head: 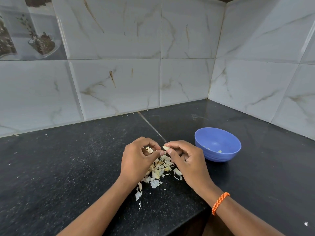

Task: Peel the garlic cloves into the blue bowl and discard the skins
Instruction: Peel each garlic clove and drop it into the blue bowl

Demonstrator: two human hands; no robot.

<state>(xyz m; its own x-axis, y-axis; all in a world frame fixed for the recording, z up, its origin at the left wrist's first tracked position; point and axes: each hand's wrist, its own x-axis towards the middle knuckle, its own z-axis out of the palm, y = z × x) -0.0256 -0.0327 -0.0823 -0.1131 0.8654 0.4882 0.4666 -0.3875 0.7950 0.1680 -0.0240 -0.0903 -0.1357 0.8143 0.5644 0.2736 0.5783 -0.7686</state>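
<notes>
Hands meet over the skins (160,169) so scraps drop onto one pile on the counter (68,164). Your right hand (184,160) pinches a clove (165,148) at its fingertips while your left hand (138,159) pinches the loose skin at its end (likely tearing it away). The bowl (217,144) sits just right, within reach, a few cloves inside. No writing is readable anywhere.
</notes>
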